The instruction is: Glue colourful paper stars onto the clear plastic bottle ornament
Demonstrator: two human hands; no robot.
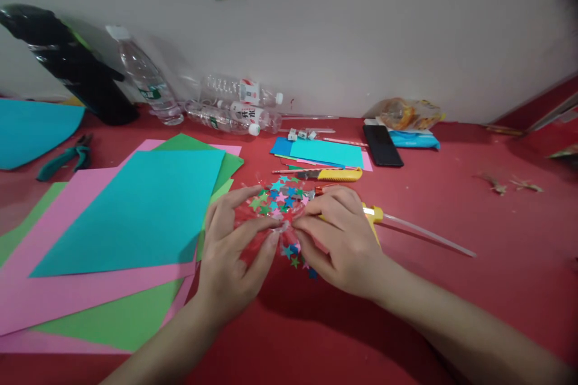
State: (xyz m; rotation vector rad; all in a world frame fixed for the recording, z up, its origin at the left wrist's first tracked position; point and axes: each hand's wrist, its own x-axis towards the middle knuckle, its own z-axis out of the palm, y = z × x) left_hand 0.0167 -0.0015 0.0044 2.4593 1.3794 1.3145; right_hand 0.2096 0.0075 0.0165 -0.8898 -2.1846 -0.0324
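Observation:
My left hand [241, 240] and my right hand [338, 234] meet at the middle, each with thumb and forefinger pinched on a small piece of clear plastic [283, 227]. Around and behind the fingertips lie many small paper stars [289, 200] in blue, green, pink and red, over crinkled transparent material. More stars [295, 261] show just below the pinch. Partly hidden behind my right hand is a yellow glue gun [374, 214], with a clear glue stick [428, 234] jutting out to the right. How the plastic is shaped between the fingers is hard to make out.
Coloured paper sheets [149, 210] are stacked at left, near teal pliers [67, 157]. A yellow cutter knife [338, 174], small paper pieces [327, 151] and a black phone [383, 145] lie behind the hands. Plastic bottles [230, 117] and a black umbrella-like object [74, 66] line the wall.

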